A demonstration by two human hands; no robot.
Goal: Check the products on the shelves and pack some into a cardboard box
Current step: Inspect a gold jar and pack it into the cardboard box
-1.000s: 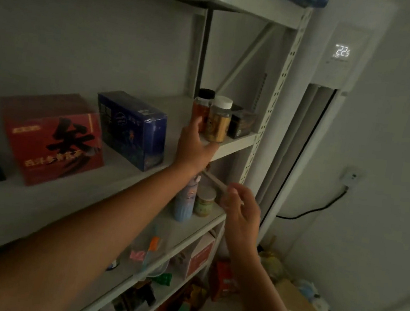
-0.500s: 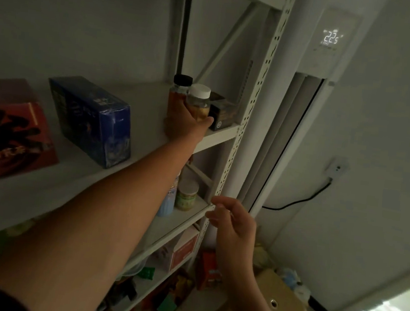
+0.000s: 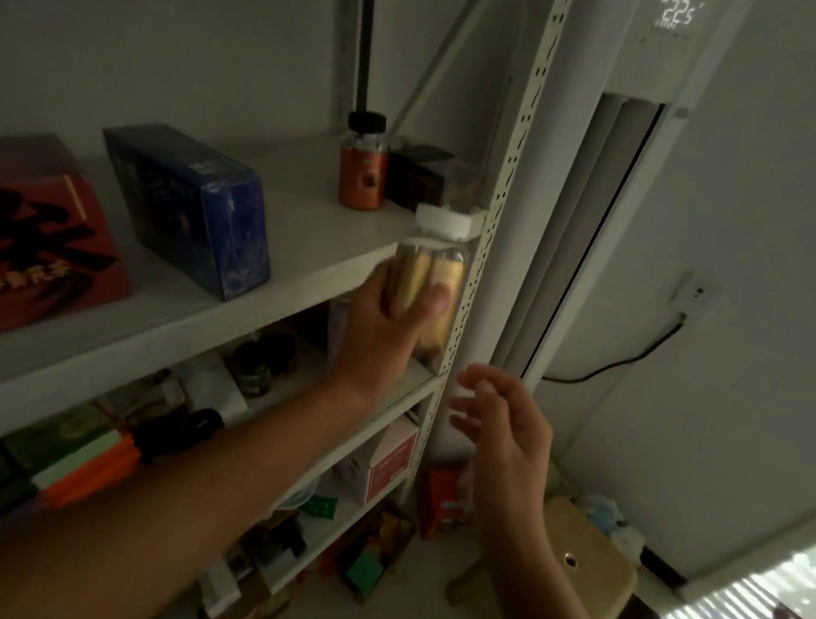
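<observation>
Gripping a clear jar (image 3: 432, 281) in the left hand (image 3: 383, 327), with the thumb pressing across the front label and the fingers (image 3: 387, 286) curling round the far side. Holding it upright, off the shelf (image 3: 304, 178), just in front of the shelf's front edge and close beside the perforated post (image 3: 509, 177). Carrying something golden-yellow inside the jar, too blurred for telling contents from label. Showing a white ribbed lid above the fingertips, a see-through wall and a yellow-gold wrap under the thumb.

Hovering the right hand (image 3: 505, 424) below and to the right of the gripping fingers, near them but apart, with its own fingers (image 3: 477, 375) loosely spread and holding nothing.

Standing on the shelf above and behind the left fingers: an orange jar (image 3: 363, 170) with a black lid, just beside a small dark box (image 3: 419, 179). Lying well to the left of the fingers: a blue box (image 3: 192, 205), then a red box (image 3: 18, 241) bearing a large black character.
</observation>
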